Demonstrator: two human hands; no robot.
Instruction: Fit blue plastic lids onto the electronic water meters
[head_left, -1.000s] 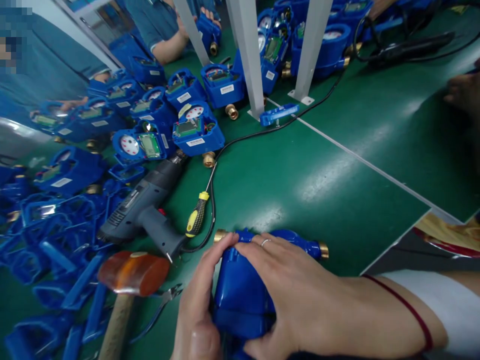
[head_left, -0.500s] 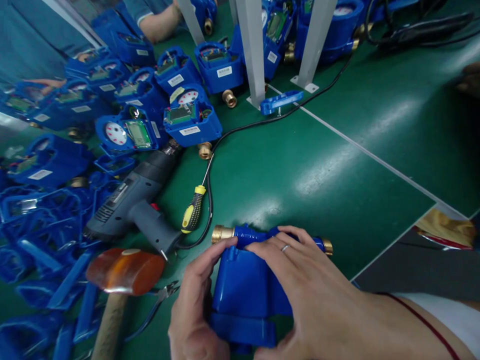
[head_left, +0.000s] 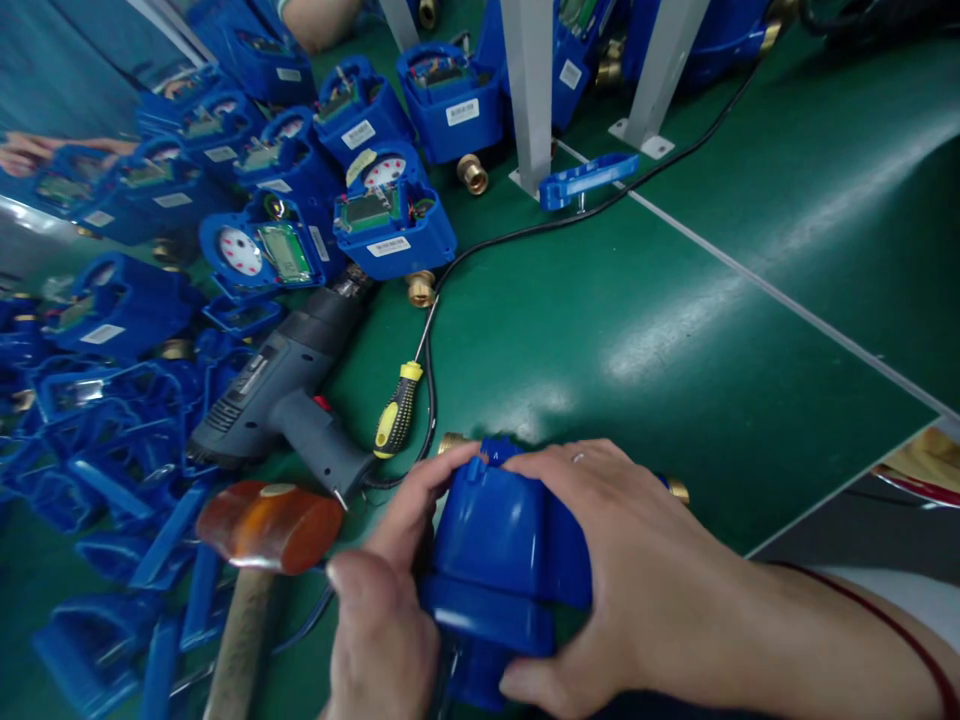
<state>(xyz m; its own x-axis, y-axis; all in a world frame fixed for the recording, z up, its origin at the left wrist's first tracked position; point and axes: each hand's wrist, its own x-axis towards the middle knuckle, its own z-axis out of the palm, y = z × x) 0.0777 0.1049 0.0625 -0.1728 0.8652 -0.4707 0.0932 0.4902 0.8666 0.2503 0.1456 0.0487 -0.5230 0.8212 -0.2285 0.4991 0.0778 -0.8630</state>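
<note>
A blue water meter (head_left: 491, 535) with brass threaded ends lies tilted on its side at the lower middle, its dial and display turned out of sight. My right hand (head_left: 637, 570) is wrapped over its right side, with the thumb at the near lower edge and fingers along the far side. On the left side, my left hand (head_left: 397, 590) grips the same meter, its fingertips reaching the far edge and its thumb lifted off the body. The underside and most of the pipe are hidden by my hands.
Left of my hands lie a mallet (head_left: 270, 525), a heat gun (head_left: 300, 370) and a yellow-black screwdriver (head_left: 397, 410). Behind are several opened water meters (head_left: 394, 225), loose blue frames (head_left: 165, 540), a black cable (head_left: 517, 232) and grey metal posts (head_left: 527, 95). A co-worker's hand (head_left: 26, 155) shows far left.
The meter has rolled slightly, its near end now showing more. My left thumb has come up off its side, and my right fingers have slid further round. The view has shifted a little.
</note>
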